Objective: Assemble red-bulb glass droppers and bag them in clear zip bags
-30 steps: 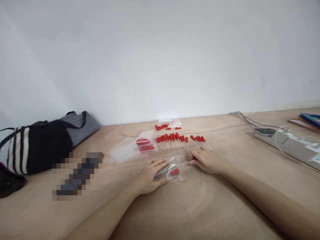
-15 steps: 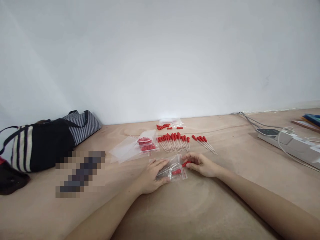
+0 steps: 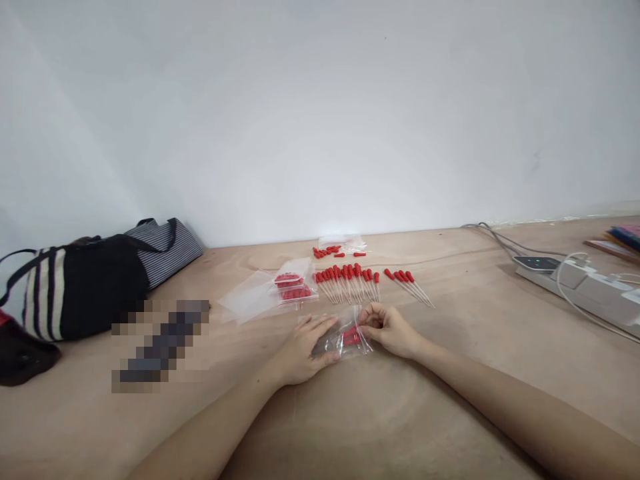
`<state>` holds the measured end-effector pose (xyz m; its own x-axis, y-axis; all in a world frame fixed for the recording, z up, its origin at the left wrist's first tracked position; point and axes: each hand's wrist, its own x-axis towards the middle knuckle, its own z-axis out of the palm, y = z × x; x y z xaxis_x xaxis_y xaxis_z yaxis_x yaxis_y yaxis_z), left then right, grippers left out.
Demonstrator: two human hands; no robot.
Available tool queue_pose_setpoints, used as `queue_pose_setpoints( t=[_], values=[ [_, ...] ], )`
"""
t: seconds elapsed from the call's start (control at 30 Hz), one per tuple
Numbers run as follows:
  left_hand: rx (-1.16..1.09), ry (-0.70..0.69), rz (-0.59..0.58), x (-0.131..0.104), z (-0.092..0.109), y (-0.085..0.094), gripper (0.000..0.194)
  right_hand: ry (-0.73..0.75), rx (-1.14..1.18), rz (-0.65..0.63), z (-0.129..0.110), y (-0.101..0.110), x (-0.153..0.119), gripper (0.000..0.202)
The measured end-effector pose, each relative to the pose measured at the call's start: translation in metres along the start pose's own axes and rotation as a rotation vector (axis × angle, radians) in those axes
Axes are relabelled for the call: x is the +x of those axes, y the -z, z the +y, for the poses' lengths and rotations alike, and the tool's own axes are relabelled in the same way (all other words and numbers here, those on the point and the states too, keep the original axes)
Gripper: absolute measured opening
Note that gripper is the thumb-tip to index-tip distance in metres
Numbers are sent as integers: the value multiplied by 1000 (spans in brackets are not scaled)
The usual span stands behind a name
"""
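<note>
My left hand (image 3: 307, 348) rests on the table with fingers and thumb spread, lying over the left part of a clear zip bag (image 3: 333, 341). Inside the bag is a dropper with a red bulb (image 3: 350, 340); its thin stem is partly covered by my hand. My right hand (image 3: 385, 328) is closed in a pinch at the bag's opening, on the red bulb of another dropper, which is mostly inside the bag. Behind my hands, a row of red-bulbed droppers (image 3: 345, 277) lies side by side, with several more droppers (image 3: 407, 283) fanned out to the right.
Filled zip bags (image 3: 295, 290) lie on translucent flat bags (image 3: 245, 299) behind my left hand. Loose red bulbs (image 3: 325, 252) and a clear bag (image 3: 345, 241) are by the wall. A black bag (image 3: 105, 287) stands left; a white power strip (image 3: 585, 290) with cables lies right.
My right hand has moved left toward the bag, pushing the second dropper's red bulb further in beside the first. My left hand stays in place.
</note>
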<state>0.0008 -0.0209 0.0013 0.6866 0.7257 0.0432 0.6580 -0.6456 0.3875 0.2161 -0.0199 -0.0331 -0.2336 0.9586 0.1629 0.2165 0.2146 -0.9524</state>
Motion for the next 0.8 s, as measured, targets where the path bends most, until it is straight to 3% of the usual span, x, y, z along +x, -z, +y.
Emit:
queue_pose_setpoints(
  t=[0.17,0.23,0.3,0.37,0.47,0.6,0.8],
  values=[
    [3,2,-4,0,-1,0,58,97,-236,27,-7,-5,-1,7],
    [-2,4,-7,0,0,0,56,124,-351,78,-9,7,2,5],
    [-11,3,-7,0,0,1,56,116,-469,214,-7,31,6,7],
    [-16,4,-11,0,1,2,55,-28,-563,452,0,62,12,11],
    [-20,7,-14,0,2,2,55,-328,-657,633,13,104,17,30],
    [-26,0,-7,0,2,2,54,-478,-569,601,28,125,21,42],
    [-14,0,-16,0,1,2,54,-510,-480,570,37,114,30,42]
  ],
)
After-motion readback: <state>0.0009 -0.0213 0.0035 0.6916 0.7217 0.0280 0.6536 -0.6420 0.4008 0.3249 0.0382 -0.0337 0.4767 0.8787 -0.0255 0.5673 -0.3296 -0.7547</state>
